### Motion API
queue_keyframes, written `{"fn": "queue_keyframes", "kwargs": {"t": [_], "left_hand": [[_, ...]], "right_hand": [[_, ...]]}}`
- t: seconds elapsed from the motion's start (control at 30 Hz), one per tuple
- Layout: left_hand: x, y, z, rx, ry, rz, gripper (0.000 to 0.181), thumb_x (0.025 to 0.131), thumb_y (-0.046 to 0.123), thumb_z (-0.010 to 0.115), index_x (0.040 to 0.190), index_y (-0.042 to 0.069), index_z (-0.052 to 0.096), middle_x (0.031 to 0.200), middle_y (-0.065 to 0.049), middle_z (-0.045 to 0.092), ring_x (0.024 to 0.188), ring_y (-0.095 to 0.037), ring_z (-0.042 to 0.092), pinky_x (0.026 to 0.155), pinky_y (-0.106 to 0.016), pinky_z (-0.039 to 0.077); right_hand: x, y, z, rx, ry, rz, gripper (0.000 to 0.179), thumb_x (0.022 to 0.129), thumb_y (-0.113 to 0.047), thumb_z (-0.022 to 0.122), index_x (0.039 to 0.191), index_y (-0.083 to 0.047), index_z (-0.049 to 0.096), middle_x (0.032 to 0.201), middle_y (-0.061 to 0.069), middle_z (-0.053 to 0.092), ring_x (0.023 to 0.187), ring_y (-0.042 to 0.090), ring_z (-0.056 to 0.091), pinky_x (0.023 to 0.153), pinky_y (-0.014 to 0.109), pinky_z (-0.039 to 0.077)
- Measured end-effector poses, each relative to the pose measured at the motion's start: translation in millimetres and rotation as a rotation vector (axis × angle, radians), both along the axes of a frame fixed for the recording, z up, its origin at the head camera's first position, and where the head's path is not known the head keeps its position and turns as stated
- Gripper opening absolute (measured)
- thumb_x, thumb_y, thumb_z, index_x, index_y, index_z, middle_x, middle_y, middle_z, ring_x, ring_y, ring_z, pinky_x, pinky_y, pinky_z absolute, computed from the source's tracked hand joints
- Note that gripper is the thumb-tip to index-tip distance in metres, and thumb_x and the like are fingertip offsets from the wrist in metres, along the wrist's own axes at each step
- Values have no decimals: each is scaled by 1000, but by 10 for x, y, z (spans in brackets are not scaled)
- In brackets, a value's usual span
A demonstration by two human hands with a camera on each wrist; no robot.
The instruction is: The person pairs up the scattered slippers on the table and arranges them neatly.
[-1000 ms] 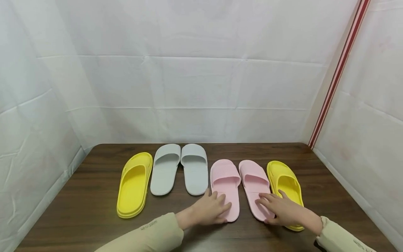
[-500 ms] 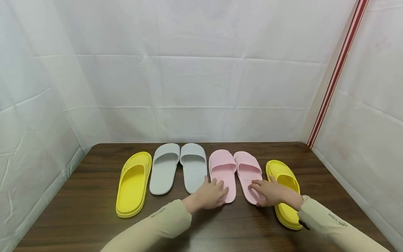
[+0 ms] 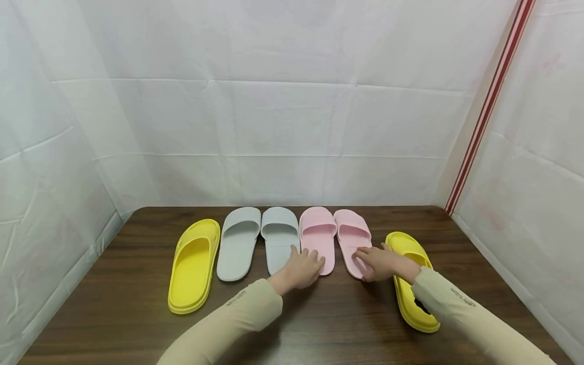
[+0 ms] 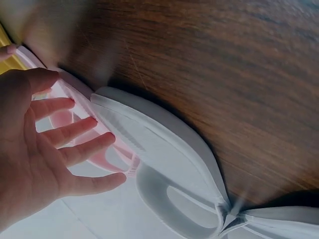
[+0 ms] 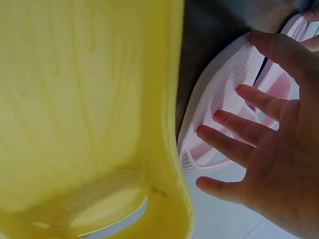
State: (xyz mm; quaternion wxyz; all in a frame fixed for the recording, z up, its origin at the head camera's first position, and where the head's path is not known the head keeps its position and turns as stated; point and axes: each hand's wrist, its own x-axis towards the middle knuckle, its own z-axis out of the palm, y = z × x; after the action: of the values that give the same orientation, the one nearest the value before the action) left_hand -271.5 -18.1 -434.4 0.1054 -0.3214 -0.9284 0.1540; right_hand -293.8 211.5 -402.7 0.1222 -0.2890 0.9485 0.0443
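Note:
Two pink slippers stand side by side at the back of the table, toes away from me. My left hand point(image 3: 301, 268), fingers spread, touches the heel part of the left pink slipper point(image 3: 318, 238). Its outer edge overlaps the heel of the right-hand pale grey slipper point(image 3: 279, 218). My right hand point(image 3: 379, 262) rests its spread fingers on the heel of the right pink slipper point(image 3: 351, 220). In the right wrist view, those fingers point(image 5: 234, 127) lie fairly straight on the ribbed insole. The left wrist view has the left fingers point(image 4: 79, 132) similarly extended.
Left of the pink pair is another pale grey slipper point(image 3: 238, 253). A yellow slipper point(image 3: 191, 276) lies at the far left. The other yellow slipper point(image 3: 406, 243) sits under my right forearm. White sheeting point(image 3: 292, 126) rises behind the dark wooden table point(image 3: 319, 329).
Both hands have moved the pink slippers away from me and slightly left, up beside the grey pair. The grey and yellow slippers have stayed in place.

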Motion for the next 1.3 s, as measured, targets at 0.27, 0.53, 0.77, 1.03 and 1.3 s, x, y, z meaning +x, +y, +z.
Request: {"fn": "queue_keyframes", "kwargs": {"t": [0.27, 0.53, 0.77, 1.03, 1.3], "left_hand": [[3, -39, 32, 49, -18, 11, 32, 89, 34, 49, 118, 20, 52, 107, -3, 56, 97, -24, 56, 84, -53, 40], [34, -241, 229, 149, -113, 30, 35, 90, 31, 48, 124, 21, 46, 123, -5, 50, 112, -27, 50, 89, -57, 36], [11, -558, 340, 280, -102, -12, 38, 91, 28, 48, 127, 17, 47, 127, -10, 48, 114, -31, 48, 91, -61, 33], [-6, -1012, 397, 419, -57, -13, 36, 90, 23, 50, 125, 14, 50, 126, -13, 49, 115, -33, 47, 92, -61, 32], [38, -1611, 503, 500, 5, 64, 35, 90, 20, 50, 124, 13, 51, 126, -13, 50, 117, -32, 44, 91, -63, 30]], "right_hand": [[-160, -46, -25, -17, -51, -58, 58, 79, -26, 59, 131, -6, 41, 139, 17, 37, 127, 37, 34, 99, 65, 16], [-178, 49, -15, -60, -21, -67, 55, 82, -28, 58, 131, -10, 41, 140, 17, 35, 127, 39, 34, 97, 67, 16], [-175, 253, 18, -163, 87, -49, 49, 85, -30, 58, 128, -11, 46, 133, 16, 44, 122, 37, 41, 95, 67, 20], [-158, 558, 61, -241, 232, -43, 44, 87, -29, 55, 125, -8, 49, 128, 18, 48, 117, 37, 44, 89, 66, 26], [-181, 830, 58, -282, 168, -192, 53, 90, -39, 48, 134, -11, 38, 141, 25, 27, 123, 49, 29, 89, 71, 18]]}}
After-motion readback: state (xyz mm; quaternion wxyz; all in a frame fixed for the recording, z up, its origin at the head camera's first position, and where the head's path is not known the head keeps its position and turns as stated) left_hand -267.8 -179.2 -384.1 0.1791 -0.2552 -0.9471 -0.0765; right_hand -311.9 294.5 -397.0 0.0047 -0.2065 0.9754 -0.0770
